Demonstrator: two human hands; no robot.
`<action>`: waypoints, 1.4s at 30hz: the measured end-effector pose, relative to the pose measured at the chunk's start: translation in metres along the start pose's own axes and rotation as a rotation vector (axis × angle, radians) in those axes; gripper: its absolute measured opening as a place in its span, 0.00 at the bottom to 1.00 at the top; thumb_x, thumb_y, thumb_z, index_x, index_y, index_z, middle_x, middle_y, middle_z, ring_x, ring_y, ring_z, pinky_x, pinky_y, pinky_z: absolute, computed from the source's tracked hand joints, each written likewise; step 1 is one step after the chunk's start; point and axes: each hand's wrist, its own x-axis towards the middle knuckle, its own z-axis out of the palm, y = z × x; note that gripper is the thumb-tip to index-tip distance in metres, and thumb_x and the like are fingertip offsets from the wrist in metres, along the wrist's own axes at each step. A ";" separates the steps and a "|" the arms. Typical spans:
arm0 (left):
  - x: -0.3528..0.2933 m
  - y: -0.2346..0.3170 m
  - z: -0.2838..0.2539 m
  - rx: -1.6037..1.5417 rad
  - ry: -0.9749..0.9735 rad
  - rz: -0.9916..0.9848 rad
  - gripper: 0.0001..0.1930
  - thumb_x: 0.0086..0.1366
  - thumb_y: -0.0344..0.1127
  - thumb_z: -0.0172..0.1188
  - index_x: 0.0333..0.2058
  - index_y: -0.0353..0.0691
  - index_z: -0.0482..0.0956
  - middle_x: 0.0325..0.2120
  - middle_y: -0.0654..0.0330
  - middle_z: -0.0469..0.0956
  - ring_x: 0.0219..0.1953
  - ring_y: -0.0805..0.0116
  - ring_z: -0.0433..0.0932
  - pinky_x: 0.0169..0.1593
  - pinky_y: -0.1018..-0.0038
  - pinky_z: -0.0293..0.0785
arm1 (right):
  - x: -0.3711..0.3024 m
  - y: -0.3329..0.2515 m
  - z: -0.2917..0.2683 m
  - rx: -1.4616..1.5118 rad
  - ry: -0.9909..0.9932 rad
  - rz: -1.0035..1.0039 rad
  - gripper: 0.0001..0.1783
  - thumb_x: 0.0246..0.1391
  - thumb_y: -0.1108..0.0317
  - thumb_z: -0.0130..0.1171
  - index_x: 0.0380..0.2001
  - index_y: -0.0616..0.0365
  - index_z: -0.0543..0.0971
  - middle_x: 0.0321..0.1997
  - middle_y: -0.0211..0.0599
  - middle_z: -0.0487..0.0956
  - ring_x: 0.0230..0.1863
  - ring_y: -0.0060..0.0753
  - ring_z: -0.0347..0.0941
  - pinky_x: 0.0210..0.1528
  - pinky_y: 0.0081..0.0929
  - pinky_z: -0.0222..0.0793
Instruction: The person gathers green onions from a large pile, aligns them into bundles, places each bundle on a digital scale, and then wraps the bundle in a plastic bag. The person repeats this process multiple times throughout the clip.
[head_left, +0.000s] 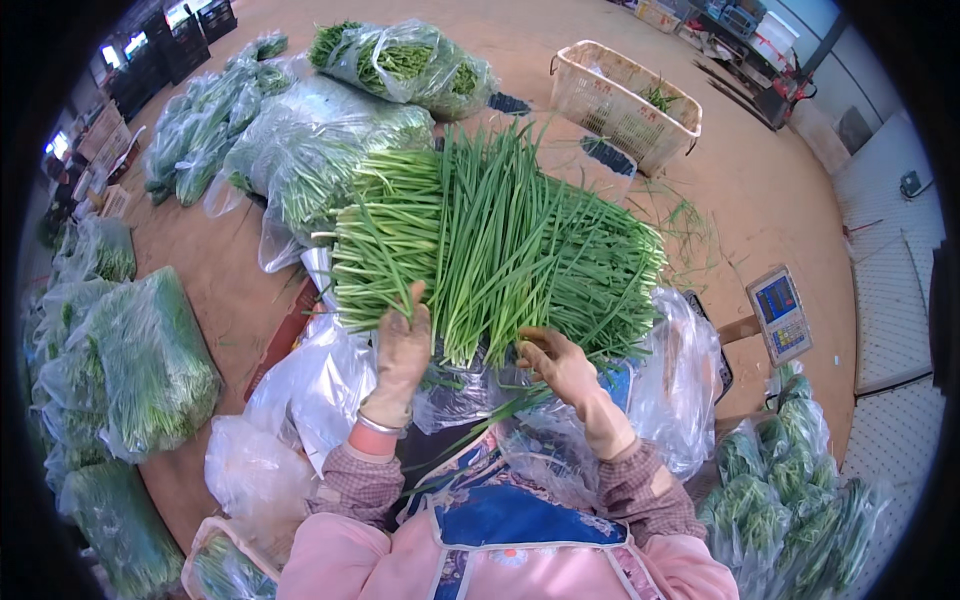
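Observation:
A broad heap of garlic chives (495, 235) lies in front of me, long flat green leaves with pale stem ends. Its left part shows pale stems, the middle bunch runs lengthwise toward me, and leaves cover the right part. My left hand (403, 345), gloved, is at the near left edge of the heap, fingers apart, the index pointing up against the stems. At the near ends of the middle bunch is my right hand (562, 368), also gloved, its fingers loosely bent and apart. I see nothing gripped in either hand. A few loose leaves hang below the right hand.
Clear plastic bags (680, 385) lie beside the heap, with more plastic sheeting (325, 375) at left. Filled bags of greens (150, 360) stand at left, far left and lower right. A beige crate (620, 105) stands beyond; a scale display (778, 312) is at right.

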 end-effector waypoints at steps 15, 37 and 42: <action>-0.036 0.004 0.016 -1.284 -0.123 -0.732 0.19 0.60 0.43 0.59 0.45 0.39 0.69 0.40 0.57 0.75 0.40 0.65 0.76 0.43 0.68 0.74 | 0.010 -0.041 0.068 -0.270 -0.106 -0.481 0.27 0.50 0.68 0.57 0.56 0.57 0.66 0.41 0.43 0.77 0.40 0.36 0.75 0.41 0.29 0.71; -0.033 0.012 0.009 -1.230 -0.303 -0.788 0.20 0.60 0.40 0.59 0.48 0.37 0.70 0.34 0.60 0.76 0.34 0.71 0.77 0.36 0.74 0.76 | -0.006 -0.038 0.050 -0.380 -0.338 -0.470 0.12 0.53 0.60 0.58 0.31 0.58 0.76 0.20 0.37 0.77 0.21 0.29 0.76 0.24 0.26 0.70; -0.034 0.009 0.003 -1.326 -0.207 -0.850 0.17 0.60 0.40 0.60 0.44 0.36 0.72 0.26 0.62 0.75 0.26 0.72 0.76 0.27 0.77 0.74 | -0.005 -0.095 -0.039 0.510 -0.358 -0.260 0.09 0.54 0.67 0.56 0.32 0.64 0.78 0.30 0.39 0.80 0.27 0.28 0.77 0.28 0.21 0.74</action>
